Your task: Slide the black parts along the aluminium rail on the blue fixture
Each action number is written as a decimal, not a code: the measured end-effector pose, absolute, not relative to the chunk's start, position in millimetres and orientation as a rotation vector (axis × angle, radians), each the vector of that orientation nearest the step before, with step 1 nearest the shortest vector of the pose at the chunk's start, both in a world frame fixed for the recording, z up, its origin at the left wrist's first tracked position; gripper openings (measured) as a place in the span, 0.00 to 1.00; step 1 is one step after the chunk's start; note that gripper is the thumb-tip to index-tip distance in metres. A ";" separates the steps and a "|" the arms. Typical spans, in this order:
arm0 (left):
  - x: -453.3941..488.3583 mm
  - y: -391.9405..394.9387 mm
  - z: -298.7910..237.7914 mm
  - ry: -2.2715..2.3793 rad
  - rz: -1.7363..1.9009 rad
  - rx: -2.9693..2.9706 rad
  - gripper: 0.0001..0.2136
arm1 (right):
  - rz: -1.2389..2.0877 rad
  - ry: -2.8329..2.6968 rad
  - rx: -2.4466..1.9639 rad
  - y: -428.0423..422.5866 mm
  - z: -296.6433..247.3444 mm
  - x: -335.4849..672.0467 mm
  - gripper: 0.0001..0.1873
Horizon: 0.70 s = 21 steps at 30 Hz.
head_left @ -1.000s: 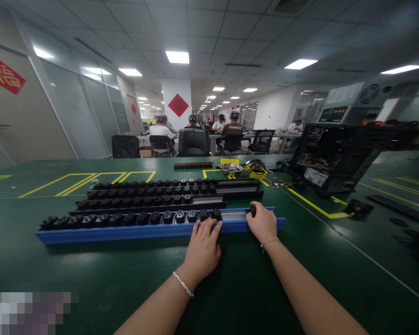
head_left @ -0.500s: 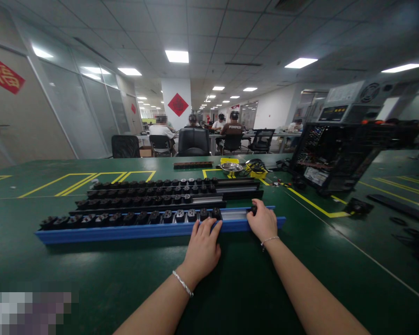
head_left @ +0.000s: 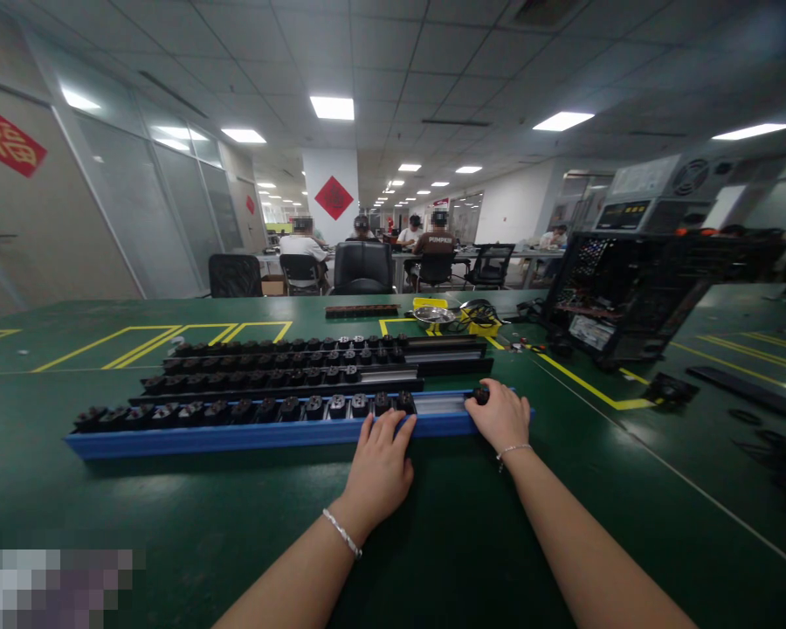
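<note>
A long blue rail [head_left: 203, 438] lies across the green table in front of me, with a row of several small black sockets [head_left: 249, 409] seated along it. My left hand [head_left: 380, 463] rests on the rail's front edge, fingers lying flat against it just below the last sockets. My right hand [head_left: 503, 418] sits near the rail's right end, fingers curled around a small black socket piece [head_left: 480, 396] on the rail's bare metal stretch.
Two black rails [head_left: 288, 365] with more sockets lie behind the blue one. An open computer case [head_left: 629, 293] stands at the right, a metal bowl [head_left: 434, 314] and cables behind. Yellow floor-tape lines mark the table. Several people sit at far desks.
My right hand has slid a little to the right along the rail with the black piece. My left hand has stayed put.
</note>
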<state>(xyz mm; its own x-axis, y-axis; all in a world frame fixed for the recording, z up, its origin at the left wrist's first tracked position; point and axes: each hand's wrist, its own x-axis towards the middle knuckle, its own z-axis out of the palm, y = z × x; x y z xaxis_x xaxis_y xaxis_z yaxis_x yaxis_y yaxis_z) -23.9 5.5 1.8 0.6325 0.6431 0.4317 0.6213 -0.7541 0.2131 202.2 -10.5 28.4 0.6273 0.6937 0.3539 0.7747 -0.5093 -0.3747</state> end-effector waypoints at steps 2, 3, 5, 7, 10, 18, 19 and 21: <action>-24.0 5.8 1.5 1.086 0.774 2.802 0.28 | -0.212 -1.141 -2.345 -10.9 28.2 203.9 0.23; -23.9 6.0 1.2 1.088 0.778 2.804 0.28 | -0.211 -1.138 -2.342 -11.0 28.0 204.6 0.23; -23.7 6.2 0.5 1.089 0.780 2.806 0.28 | -0.212 -1.137 -2.335 -11.1 27.5 205.5 0.23; -23.5 6.2 0.1 1.089 0.778 2.807 0.29 | -0.214 -1.132 -2.332 -11.1 27.2 205.7 0.22; -23.3 6.2 0.0 1.089 0.775 2.806 0.29 | -0.217 -1.120 -2.331 -10.9 27.3 205.6 0.22; -23.5 6.5 1.1 1.085 0.774 2.792 0.29 | -0.187 -1.168 -2.353 -11.7 30.8 212.3 0.21; -23.5 6.5 1.1 1.087 0.773 2.791 0.29 | -0.183 -1.181 -2.353 -11.9 30.7 213.5 0.21; -23.7 6.5 1.2 1.087 0.775 2.791 0.28 | -0.215 -1.179 -2.360 -12.6 29.8 215.9 0.21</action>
<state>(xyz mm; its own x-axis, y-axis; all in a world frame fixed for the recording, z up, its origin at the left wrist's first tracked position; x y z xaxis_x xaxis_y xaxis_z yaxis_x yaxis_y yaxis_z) -23.7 6.5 1.2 0.6276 0.6456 0.4351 0.6217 -0.7520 0.2191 215.9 -12.6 29.8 0.6148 0.7080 0.3476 0.7851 -0.5071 -0.3557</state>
